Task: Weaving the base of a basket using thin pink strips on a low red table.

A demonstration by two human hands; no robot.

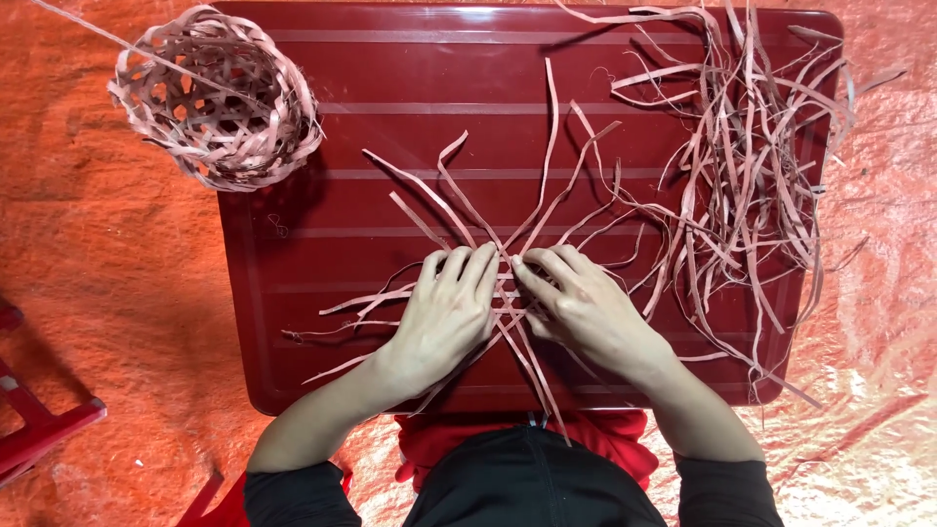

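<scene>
**Both hands pinned on the crossing of the strips**

Far left, a red stool [39, 420] stands on the orange floor sheet [107, 293]. Next, at the top left corner of the dark red surface [322, 322], sits 1 finished woven basket [217, 98], tilted so its open mouth shows, partly overhanging the edge and well apart from the hands.

The left hand [444, 312] lies flat, palm down, fingers stretched out and close together, pressing on the crossed strips [508, 283] at the middle of the surface. It grips nothing; it holds the strips down by weight alone. The crossing lies right at its fingertips, just ahead of the body. Strip ends fan out from it: some run left under this hand, others run up and away towards the far edge, and a few trail back towards the near edge.

The right hand [586, 307] meets the left at the same crossing, fingertips nearly touching. Its fingers are curled slightly, thumb and forefinger seemingly closing on 1 strip at the centre, though the pinch itself is too small to confirm. Both hands are equally near the crossing.

Far right, a loose pile of strips [752, 146] lies tangled, nearer the right hand.
</scene>
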